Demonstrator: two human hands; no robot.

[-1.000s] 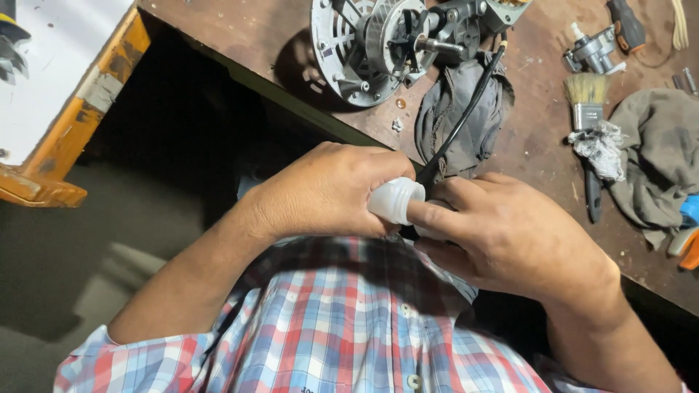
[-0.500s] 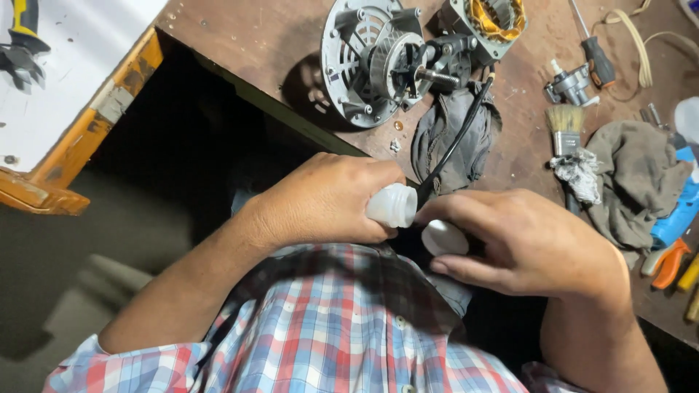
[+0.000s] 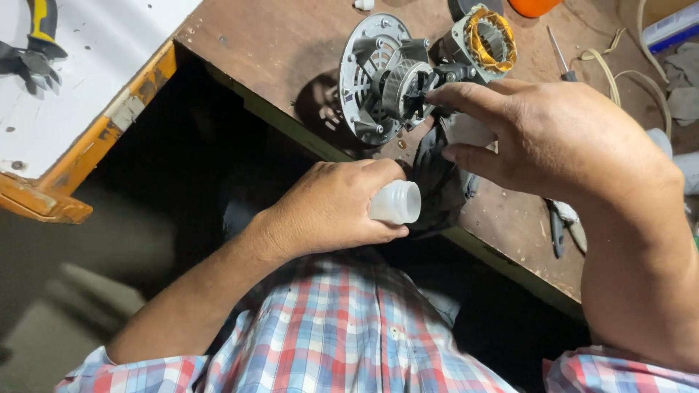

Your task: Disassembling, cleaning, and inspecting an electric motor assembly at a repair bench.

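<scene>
Lifted away from the small white bottle, the right hand now reaches over the dismantled motor on the brown workbench — fingers pinching a whitish cap, mostly hidden. Below the motor, the left hand grips the bottle — its body covered, threaded neck open.

Bench edge, left of motor: a bare stretch of the brown wooden workbench is left free.
Centre: passage is blocked by the grey metal motor assembly with copper winding.
Below motor: room is taken by the crumpled dark cloth and the left hand gripping a small white plastic bottle.
Right: space above the bench is filled by the right hand; a thin screwdriver and cream cord lie beyond.
</scene>
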